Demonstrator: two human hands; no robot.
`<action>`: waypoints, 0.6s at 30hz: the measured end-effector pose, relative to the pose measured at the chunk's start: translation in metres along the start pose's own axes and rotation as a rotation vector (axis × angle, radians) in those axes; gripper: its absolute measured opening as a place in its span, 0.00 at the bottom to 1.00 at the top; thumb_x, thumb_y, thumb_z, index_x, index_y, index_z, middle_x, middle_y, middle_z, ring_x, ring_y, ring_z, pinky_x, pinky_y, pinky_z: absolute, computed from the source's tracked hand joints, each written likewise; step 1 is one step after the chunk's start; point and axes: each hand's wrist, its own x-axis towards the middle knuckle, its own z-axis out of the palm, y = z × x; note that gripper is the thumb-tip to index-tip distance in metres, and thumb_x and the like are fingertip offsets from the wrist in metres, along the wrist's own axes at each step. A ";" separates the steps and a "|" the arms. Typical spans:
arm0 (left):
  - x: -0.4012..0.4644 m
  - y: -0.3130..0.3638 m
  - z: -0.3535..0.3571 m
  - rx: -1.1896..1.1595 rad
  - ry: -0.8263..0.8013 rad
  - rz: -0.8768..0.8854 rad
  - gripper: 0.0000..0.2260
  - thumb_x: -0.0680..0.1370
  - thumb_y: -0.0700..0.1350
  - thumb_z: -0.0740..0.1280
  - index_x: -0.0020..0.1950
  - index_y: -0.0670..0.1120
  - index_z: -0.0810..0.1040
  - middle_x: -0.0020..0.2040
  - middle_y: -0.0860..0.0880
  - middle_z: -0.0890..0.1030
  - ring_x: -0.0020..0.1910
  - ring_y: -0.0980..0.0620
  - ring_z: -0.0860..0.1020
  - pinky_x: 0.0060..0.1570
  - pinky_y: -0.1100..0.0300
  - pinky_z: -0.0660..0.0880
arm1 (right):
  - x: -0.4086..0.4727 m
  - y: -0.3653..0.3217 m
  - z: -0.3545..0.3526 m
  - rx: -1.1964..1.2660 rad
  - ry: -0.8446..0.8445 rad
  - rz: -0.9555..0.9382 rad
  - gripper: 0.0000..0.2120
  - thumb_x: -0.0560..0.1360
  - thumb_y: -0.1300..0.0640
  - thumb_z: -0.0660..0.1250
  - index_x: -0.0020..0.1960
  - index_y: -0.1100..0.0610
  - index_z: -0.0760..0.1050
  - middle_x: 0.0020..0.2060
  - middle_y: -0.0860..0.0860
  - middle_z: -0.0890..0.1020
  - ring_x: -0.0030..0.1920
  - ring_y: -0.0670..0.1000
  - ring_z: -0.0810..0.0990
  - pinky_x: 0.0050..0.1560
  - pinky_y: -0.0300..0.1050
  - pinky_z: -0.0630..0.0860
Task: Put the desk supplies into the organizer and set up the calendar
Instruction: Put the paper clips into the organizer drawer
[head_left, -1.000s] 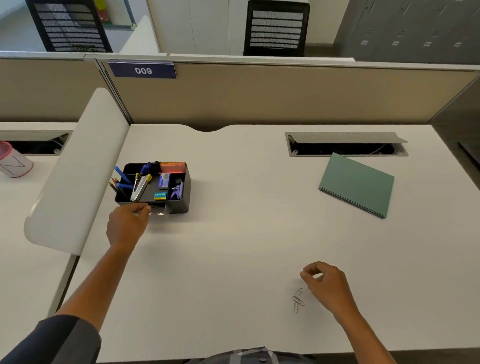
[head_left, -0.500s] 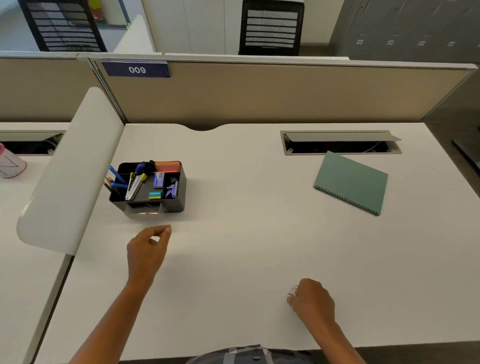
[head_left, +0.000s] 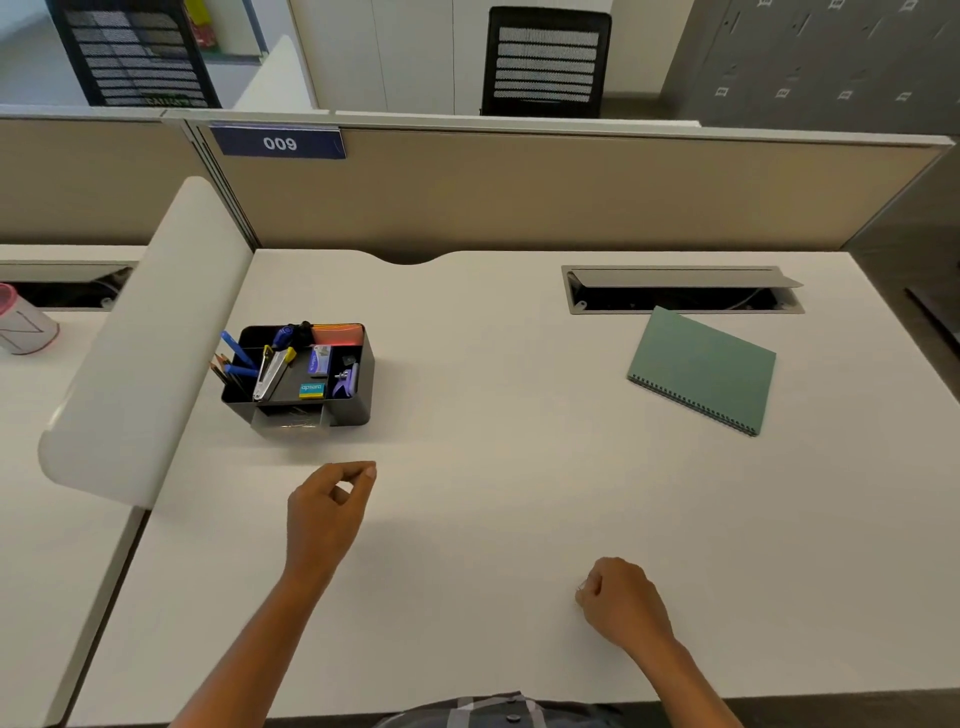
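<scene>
Head view: your left hand has come back from the organizer since 1 second ago and now hovers over the bench, well short of it. Its grip is loosely curled, thumb and forefinger nearly meeting, nothing in it. The organizer sits where it was, at the left by the white divider, holding pens, pencils, a stapler and small boxes; its clear front drawer stands pulled out. Your right hand has dropped onto the spot where 2 paper clips lay a second ago; its grip is clenched, with a glint at the fingertips, but you cannot tell from here what it holds. The green calendar lies flat, untouched, far right near the cable hatch.
</scene>
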 end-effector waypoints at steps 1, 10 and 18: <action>-0.003 0.001 0.002 0.005 -0.019 0.008 0.04 0.80 0.45 0.74 0.51 0.53 0.87 0.45 0.55 0.86 0.32 0.53 0.75 0.39 0.57 0.78 | 0.001 0.001 -0.004 0.065 0.006 -0.005 0.09 0.79 0.52 0.68 0.43 0.55 0.78 0.39 0.47 0.83 0.39 0.47 0.82 0.33 0.37 0.73; -0.040 0.030 0.037 -0.032 -0.385 -0.024 0.03 0.79 0.49 0.75 0.51 0.56 0.88 0.41 0.61 0.86 0.31 0.58 0.76 0.37 0.65 0.76 | -0.012 -0.029 -0.048 0.855 -0.022 -0.106 0.07 0.74 0.66 0.75 0.50 0.60 0.80 0.37 0.58 0.86 0.36 0.55 0.84 0.40 0.51 0.83; -0.072 0.059 0.067 -0.055 -0.719 -0.013 0.09 0.79 0.53 0.75 0.58 0.56 0.85 0.49 0.58 0.87 0.38 0.53 0.86 0.43 0.63 0.80 | -0.025 -0.077 -0.054 1.143 -0.147 -0.138 0.07 0.74 0.67 0.76 0.51 0.59 0.86 0.43 0.60 0.87 0.42 0.56 0.86 0.43 0.50 0.83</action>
